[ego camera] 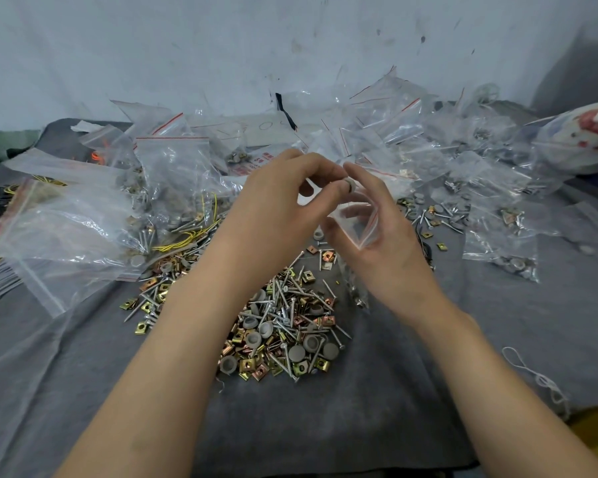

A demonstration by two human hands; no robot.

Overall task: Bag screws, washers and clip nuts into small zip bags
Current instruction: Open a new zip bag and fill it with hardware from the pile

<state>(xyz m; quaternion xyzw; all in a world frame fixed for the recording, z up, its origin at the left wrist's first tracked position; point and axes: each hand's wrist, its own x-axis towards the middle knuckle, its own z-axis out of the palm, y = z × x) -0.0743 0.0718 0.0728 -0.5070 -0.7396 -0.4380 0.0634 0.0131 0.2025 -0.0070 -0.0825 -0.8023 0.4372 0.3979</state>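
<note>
A loose heap of screws, grey washers and brass clip nuts [283, 326] lies on the grey cloth below my hands. My right hand [384, 236] holds a small clear zip bag [358, 222] with its mouth spread; the bag hangs down to some hardware inside near its bottom. My left hand [283, 198] pinches a grey washer [350, 185] at the bag's mouth. Both hands are raised above the heap.
Filled and empty zip bags [173, 174] are piled at the left and back, more filled bags [497, 201] at the right. A large clear bag [59, 229] lies left. Scattered parts [432, 215] sit right of my hands. A white string [535, 377] lies at right.
</note>
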